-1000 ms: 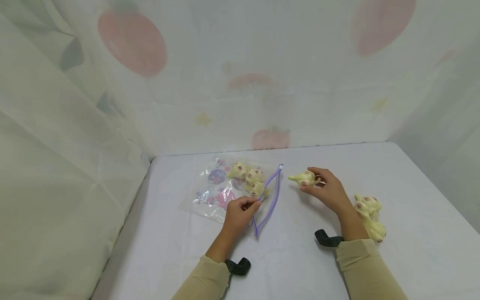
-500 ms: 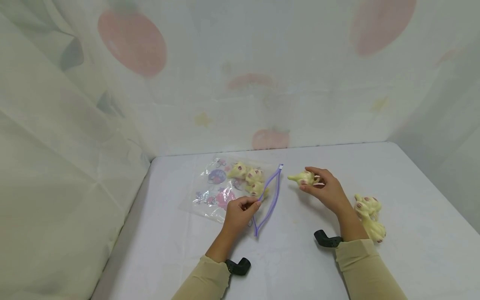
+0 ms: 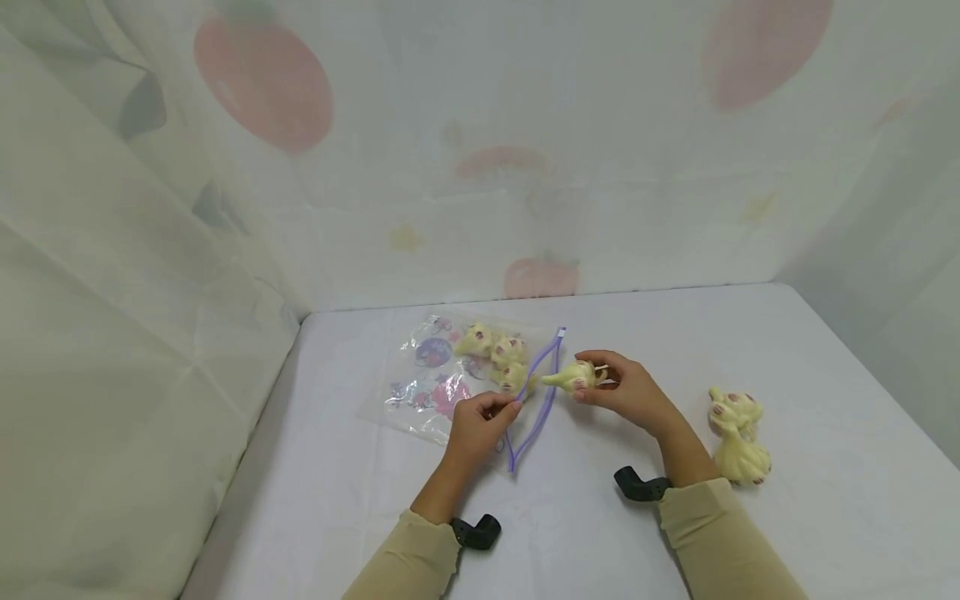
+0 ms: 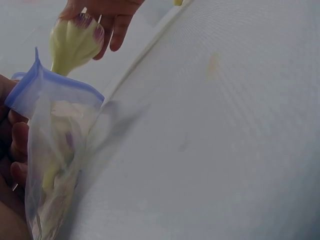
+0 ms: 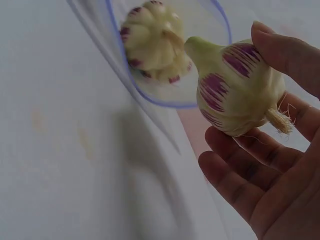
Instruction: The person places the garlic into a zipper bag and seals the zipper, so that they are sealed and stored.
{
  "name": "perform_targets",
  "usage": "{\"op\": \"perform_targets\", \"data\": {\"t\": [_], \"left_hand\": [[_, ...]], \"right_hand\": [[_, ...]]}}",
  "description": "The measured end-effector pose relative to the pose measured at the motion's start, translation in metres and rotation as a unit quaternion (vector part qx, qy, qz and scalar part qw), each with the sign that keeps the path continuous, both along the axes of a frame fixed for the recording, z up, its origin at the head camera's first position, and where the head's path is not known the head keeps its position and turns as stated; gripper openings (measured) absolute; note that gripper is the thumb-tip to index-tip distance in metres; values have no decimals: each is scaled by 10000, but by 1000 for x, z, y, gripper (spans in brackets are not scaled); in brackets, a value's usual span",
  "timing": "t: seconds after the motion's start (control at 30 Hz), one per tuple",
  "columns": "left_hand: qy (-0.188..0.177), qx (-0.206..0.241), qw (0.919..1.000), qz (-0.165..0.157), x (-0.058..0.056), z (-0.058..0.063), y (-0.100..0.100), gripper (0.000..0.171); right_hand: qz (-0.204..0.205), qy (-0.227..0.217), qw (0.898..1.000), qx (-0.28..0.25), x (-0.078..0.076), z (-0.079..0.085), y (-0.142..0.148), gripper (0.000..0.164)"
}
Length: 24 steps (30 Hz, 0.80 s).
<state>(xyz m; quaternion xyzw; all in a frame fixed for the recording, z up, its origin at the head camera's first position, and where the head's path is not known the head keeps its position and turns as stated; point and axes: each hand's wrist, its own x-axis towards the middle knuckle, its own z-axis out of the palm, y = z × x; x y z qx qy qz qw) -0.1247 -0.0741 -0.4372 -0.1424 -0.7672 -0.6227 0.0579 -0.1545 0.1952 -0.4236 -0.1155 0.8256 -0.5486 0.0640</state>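
My left hand [image 3: 480, 423] pinches the near rim of a clear printed zip bag [image 3: 420, 383], whose purple-edged mouth [image 5: 165, 103] gapes toward the right. Several garlic bulbs [image 3: 507, 353] lie inside the bag. Between thumb and fingers my right hand [image 3: 628, 392] holds another garlic bulb [image 3: 576, 377], its stem pointing left at the bag's mouth. The right wrist view shows that bulb's purple streaks and dry root tuft, with bagged bulbs [image 5: 155, 37] behind it. In the left wrist view the held bulb [image 4: 75, 42] is just beyond the purple rim.
More garlic bulbs [image 3: 741, 442] lie in a small group on the white table [image 3: 585, 533], right of my right forearm. A pale curtain [image 3: 112, 333] hangs along the left side, and a printed cloth [image 3: 637, 208] closes off the back.
My right hand has carried the garlic bulb left and slightly nearer, up to the bag's mouth. The left hand and the bag have stayed in place.
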Motion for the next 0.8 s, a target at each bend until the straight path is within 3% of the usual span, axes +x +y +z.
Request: {"op": "perform_targets", "data": {"t": [0.23, 0.8], "left_hand": [[5, -69, 10000, -68, 1, 4, 3, 11], [-2, -1, 9998, -204, 0, 5, 5, 11]], "right_hand": [[83, 248, 9995, 202, 1, -9, -20, 62], [-854, 646, 9899, 934, -7, -19, -58, 63]]}}
